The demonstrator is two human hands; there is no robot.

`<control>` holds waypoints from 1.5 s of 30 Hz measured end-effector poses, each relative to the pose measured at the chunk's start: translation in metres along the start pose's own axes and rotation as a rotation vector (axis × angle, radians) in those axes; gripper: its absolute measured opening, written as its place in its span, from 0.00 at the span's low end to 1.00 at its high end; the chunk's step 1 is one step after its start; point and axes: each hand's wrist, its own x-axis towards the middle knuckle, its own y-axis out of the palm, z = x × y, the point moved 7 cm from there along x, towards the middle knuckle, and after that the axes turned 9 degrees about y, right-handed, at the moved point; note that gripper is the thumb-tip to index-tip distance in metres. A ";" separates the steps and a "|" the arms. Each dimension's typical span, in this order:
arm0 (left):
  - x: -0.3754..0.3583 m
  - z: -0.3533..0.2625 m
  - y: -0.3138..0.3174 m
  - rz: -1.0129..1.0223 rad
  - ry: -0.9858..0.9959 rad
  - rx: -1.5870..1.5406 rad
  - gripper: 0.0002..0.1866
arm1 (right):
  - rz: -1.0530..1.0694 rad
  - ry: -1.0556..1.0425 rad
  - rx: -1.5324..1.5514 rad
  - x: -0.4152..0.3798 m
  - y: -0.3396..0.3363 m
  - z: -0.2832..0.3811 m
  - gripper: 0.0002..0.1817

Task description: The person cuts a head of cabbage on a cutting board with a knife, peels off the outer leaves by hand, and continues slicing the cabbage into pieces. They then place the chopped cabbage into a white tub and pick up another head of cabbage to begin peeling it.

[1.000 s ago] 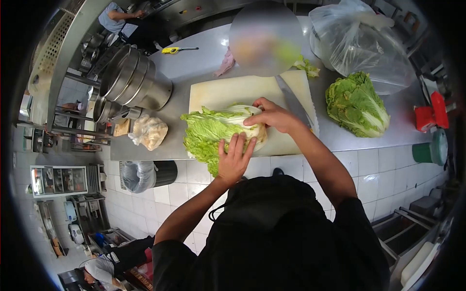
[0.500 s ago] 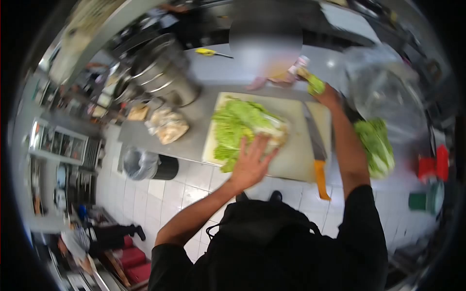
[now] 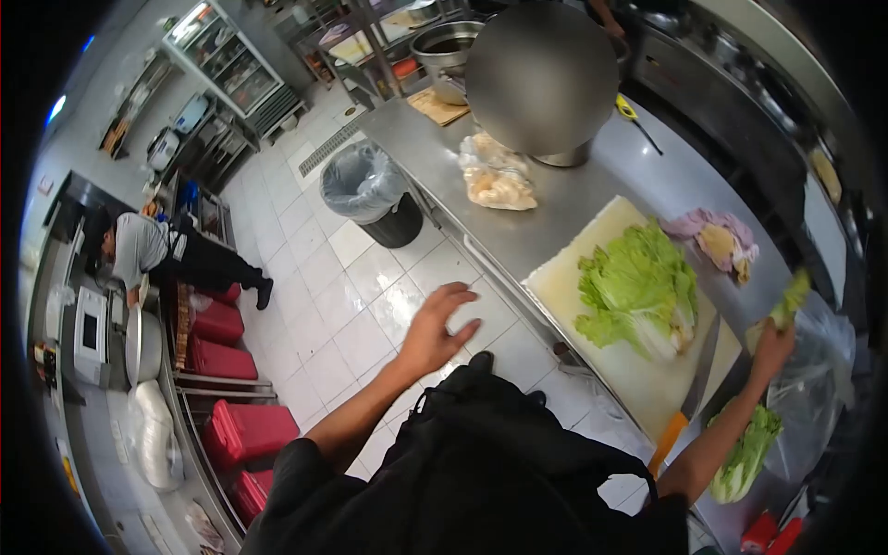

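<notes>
My left hand (image 3: 439, 328) is held in the air over the floor, left of the table, fingers apart and nothing in it. My right hand (image 3: 772, 351) is closed around a small piece of lettuce (image 3: 791, 298), beyond the board's right side. A leafy head of lettuce (image 3: 638, 282) lies on the white cutting board (image 3: 638, 393). Beside it, on the board's right part, rests a knife (image 3: 706, 370) with an orange handle that sticks out past the front edge. Below my right forearm lies a second head of lettuce (image 3: 747, 455), partly covered by the arm.
A crumpled pinkish cloth (image 3: 684, 222) and a yellow-handled tool (image 3: 629, 108) lie behind the board. A bag of pale pieces (image 3: 497, 176) sits left. A clear plastic bag (image 3: 814, 393) is at right. A lined bin (image 3: 393, 222) stands on the floor; a person (image 3: 176, 254) works far left.
My left hand has left the lettuce on the board and moved left, off the table. My right hand still holds its piece of lettuce. The view has swung left.
</notes>
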 end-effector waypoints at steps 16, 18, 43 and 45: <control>-0.028 0.112 -0.035 0.357 -0.196 -0.192 0.27 | 0.780 -0.463 0.922 -0.416 0.320 0.669 0.29; -0.035 0.116 -0.028 0.437 -0.137 -0.214 0.29 | 0.569 -0.496 0.125 -0.484 0.399 0.604 0.39; 0.008 -0.074 0.183 1.084 -0.508 -0.997 0.39 | 0.096 -0.075 0.104 -0.253 0.036 0.175 0.27; 0.008 -0.065 0.198 0.765 -0.712 -0.964 0.45 | 0.166 -0.021 0.147 -0.259 0.044 0.175 0.27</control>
